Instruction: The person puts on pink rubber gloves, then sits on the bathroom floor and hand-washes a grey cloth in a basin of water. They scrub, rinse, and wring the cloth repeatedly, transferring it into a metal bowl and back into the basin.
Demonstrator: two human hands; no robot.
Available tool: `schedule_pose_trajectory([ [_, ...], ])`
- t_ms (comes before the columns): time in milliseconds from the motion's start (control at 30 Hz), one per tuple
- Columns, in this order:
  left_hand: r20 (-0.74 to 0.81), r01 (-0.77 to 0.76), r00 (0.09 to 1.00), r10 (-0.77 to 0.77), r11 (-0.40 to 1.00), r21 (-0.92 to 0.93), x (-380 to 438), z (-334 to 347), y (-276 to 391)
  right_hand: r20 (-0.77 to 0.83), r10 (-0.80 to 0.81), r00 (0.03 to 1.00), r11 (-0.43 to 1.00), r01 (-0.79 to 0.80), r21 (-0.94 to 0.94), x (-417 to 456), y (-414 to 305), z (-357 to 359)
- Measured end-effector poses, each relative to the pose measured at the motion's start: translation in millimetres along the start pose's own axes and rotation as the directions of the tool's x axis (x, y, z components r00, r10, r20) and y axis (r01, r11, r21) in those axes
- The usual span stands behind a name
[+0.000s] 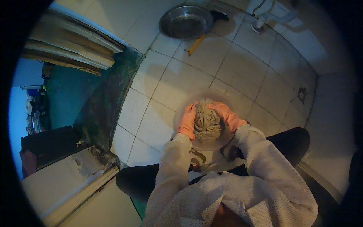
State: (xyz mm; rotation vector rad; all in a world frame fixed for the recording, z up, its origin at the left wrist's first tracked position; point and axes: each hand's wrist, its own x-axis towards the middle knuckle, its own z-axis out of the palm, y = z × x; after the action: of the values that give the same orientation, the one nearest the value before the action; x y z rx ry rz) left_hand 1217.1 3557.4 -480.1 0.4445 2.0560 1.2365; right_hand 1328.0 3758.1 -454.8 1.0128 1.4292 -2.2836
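Note:
A bundle of wet-looking, beige-grey stranded fabric, perhaps a mop head (208, 120), is held between my two hands over a pale translucent basin (183, 106). My left hand (187, 120), in an orange rubber glove, presses on the bundle's left side. On its upper right side lies my right hand (228, 115), in a matching glove, with the fingers curled over the strands. The basin stands on the tiled floor in front of my feet. The underside of the bundle is hidden.
A round metal basin (185, 22) sits farther off on the tiles, beside a yellow-handled tool (195, 44). A white drain pipe (258, 25) meets the floor at the upper right, and a floor drain (301, 94) lies at the right. To the left, a doorway opens onto a green floor (71, 93).

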Motion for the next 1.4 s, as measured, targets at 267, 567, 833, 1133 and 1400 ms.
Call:
schedule_pose_trajectory([
  [267, 0.069, -0.14, 0.99, 0.125, 0.763, 0.631, -53, 9, 43, -0.024, -0.181, 0.983, 0.581, 0.088, -0.809, -72, -23, 19],
  [567, -0.137, 0.085, 0.99, 0.037, 0.618, 0.782, -48, 61, -25, 0.137, -0.571, 0.81, 0.11, 0.241, -0.964, -33, 65, 27],
  [833, 0.228, 0.078, 0.898, -0.377, 0.646, 0.76, 42, 38, -1, 0.05, -0.336, 0.941, 0.387, 0.186, -0.903, 9, 15, 10],
  [1133, -0.065, 0.143, 0.99, -0.127, 0.882, 0.448, 64, 41, -9, -0.158, -0.096, 0.983, 0.856, 0.0, -0.517, 26, -7, 7],
  [1400, 0.067, 0.311, 0.948, -0.311, 0.95, 0.011, -30, 7, 54, -0.299, -0.107, 0.948, 0.87, -0.057, -0.49, -99, -51, 41],
])
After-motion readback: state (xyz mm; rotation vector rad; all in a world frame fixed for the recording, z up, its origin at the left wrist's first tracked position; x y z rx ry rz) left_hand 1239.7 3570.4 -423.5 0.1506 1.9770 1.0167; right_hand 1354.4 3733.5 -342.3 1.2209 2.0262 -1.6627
